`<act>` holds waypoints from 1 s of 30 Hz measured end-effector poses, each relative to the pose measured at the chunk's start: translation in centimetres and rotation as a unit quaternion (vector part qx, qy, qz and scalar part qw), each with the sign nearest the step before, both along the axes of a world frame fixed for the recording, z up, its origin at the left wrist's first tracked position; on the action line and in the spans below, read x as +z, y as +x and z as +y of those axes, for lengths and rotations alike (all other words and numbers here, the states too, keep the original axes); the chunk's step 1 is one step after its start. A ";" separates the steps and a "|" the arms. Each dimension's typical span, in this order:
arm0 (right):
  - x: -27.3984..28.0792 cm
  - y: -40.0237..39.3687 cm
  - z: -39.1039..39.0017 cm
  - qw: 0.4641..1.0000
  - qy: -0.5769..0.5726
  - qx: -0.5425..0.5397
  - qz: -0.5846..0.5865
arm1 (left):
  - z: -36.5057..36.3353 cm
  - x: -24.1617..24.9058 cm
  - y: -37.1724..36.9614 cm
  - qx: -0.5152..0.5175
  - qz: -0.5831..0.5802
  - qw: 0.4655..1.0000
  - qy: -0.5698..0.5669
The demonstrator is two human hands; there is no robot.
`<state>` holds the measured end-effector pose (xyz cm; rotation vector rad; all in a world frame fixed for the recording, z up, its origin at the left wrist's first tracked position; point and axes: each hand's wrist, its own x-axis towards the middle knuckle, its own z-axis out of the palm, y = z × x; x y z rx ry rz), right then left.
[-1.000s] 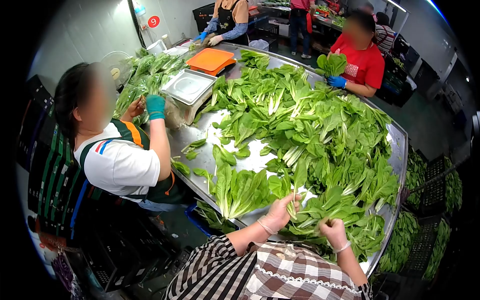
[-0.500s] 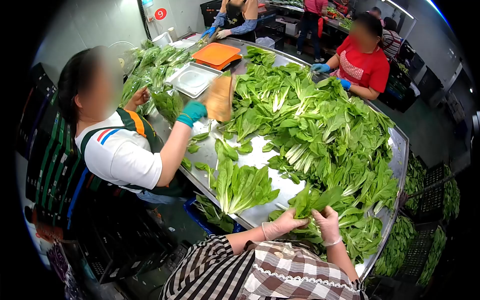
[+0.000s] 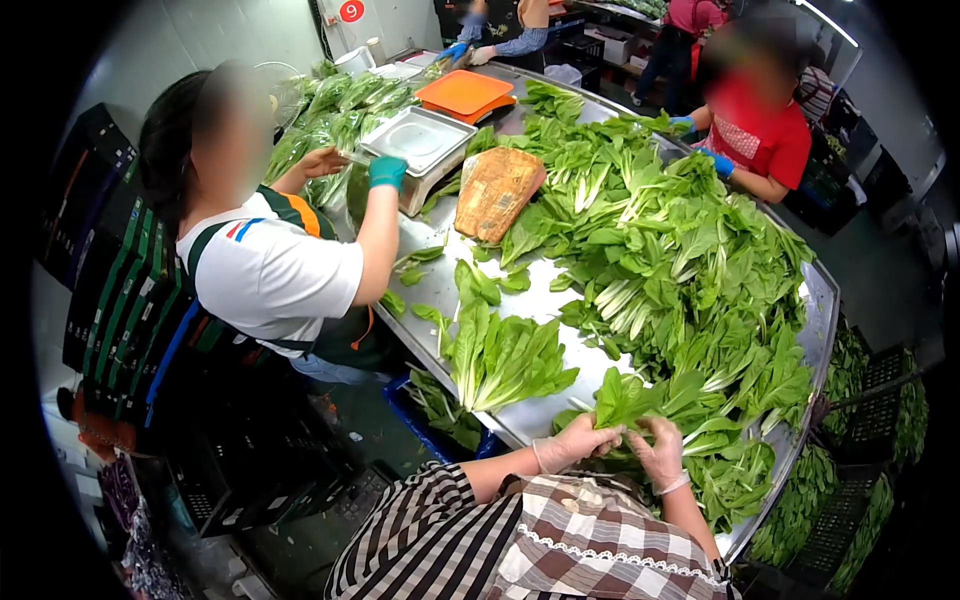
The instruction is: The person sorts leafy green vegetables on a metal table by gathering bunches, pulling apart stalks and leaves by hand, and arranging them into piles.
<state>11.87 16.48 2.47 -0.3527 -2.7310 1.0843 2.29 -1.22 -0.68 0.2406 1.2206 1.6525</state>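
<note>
A small bunch of leafy greens (image 3: 622,398) stands up from my left hand (image 3: 580,442), whose gloved fingers are closed around its lower part. Close beside it, my right hand (image 3: 660,455), also gloved, is closed with its fingertips pinching at the stem end of the same bunch. Beneath and behind both hands spreads a big pile of loose leafy greens (image 3: 690,260) on the metal table (image 3: 535,412). To the left of my hands, a fanned bunch of greens (image 3: 505,365) lies near the table's edge, pale stems toward me.
Across the table stand a scale with a metal tray (image 3: 420,140), orange trays (image 3: 465,93) and a worn brown packet (image 3: 498,195). Co-workers stand at left, right and back. A blue bin (image 3: 405,400) sits below the left edge; crates of greens (image 3: 860,500) stand at right.
The left co-worker's gloved hand has let go of the brown packet, now lying on the table, and moved to the scale. My right hand's fingers have shifted down to the bunch's stem end.
</note>
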 end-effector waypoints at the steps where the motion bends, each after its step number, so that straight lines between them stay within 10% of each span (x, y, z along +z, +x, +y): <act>1: 0.4 0.5 -0.1 0.997 0.078 0.011 0.013 | 0.1 0.1 0.1 0.010 0.012 1.000 -0.015; 24: -6.9 6.8 3.1 0.988 0.108 0.047 0.105 | 0.3 -6.3 3.1 0.057 0.105 0.973 -0.200; 25: -7.5 6.8 3.3 0.987 0.118 0.055 0.094 | 0.4 -7.3 3.5 0.134 0.195 0.969 -0.074; 27: -6.9 7.2 2.6 0.988 0.129 0.058 0.058 | -0.6 -4.5 3.5 0.015 0.155 0.968 -0.199; 30: -22.3 9.5 1.0 0.970 -0.186 0.066 -0.143 | -6.5 -6.4 10.0 0.024 0.030 0.968 -0.249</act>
